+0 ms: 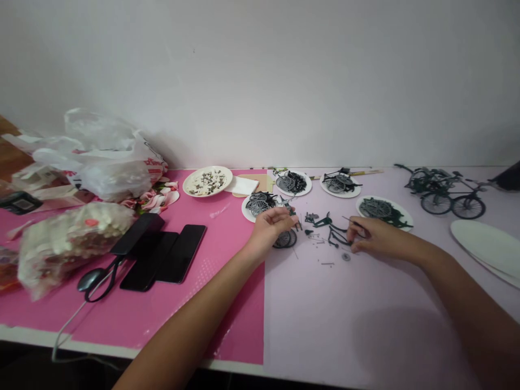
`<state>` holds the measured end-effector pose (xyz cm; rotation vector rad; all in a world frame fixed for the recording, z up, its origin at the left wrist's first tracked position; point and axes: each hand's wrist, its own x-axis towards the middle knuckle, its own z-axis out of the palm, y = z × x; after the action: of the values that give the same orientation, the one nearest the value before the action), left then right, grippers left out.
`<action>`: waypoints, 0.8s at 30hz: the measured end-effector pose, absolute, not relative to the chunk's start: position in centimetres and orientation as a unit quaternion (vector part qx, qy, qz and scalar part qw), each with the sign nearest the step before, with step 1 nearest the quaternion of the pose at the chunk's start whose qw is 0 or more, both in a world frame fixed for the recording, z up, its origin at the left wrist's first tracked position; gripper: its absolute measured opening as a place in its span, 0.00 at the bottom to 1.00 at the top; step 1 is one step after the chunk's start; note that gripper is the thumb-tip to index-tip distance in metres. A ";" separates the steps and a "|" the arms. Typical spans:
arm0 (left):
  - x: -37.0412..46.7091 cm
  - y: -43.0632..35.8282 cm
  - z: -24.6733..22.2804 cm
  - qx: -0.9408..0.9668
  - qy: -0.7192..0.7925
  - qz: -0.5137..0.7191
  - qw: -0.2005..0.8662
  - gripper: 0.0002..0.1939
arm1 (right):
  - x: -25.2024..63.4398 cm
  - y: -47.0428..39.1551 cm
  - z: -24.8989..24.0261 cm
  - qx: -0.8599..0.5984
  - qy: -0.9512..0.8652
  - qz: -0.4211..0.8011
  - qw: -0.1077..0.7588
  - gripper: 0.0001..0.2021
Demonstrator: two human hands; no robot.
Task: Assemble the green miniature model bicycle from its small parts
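My left hand [271,230] is closed in a pinch above small spoked wheels [285,239]; what its fingertips hold is too small to make out. To the right, my right hand [374,236] has its fingers curled together at a dark miniature bicycle frame [338,236]; thin dark bits show at the fingertips, but I cannot tell what they grip. Between the hands lie a dark green part [323,221], tiny pins and screws [327,264], and a small grey disc [346,257].
White plates of bicycle parts [390,226] stand behind my hands, with assembled miniature bicycles [468,207] at the back right. White plates [487,246] lie at the right edge. Phones [181,254], a dish of small pieces [190,189] and plastic bags [109,173] sit leftward.
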<state>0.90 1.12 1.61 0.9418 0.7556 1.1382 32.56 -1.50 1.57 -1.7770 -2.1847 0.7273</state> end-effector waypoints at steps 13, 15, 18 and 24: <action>1.9 0.1 1.7 0.477 0.362 0.458 0.657 0.23 | 27.2 -2.8 1.6 -0.589 -0.685 0.113 0.413 0.18; 2.1 0.0 1.4 0.484 0.365 0.448 0.657 0.24 | 26.2 -3.5 1.4 -0.568 -0.672 0.096 0.466 0.19; 2.4 -0.3 1.1 0.482 0.367 0.442 0.661 0.24 | 24.8 -4.3 0.8 -0.527 -0.664 0.104 0.519 0.21; 2.6 -1.3 0.3 0.541 0.395 0.425 0.609 0.19 | 23.6 -4.5 -0.5 -0.459 -0.668 0.132 0.571 0.22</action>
<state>2.65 -1.33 0.34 1.2507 0.9119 0.9818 23.59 -4.51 -0.48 -1.0779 -1.5669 0.3087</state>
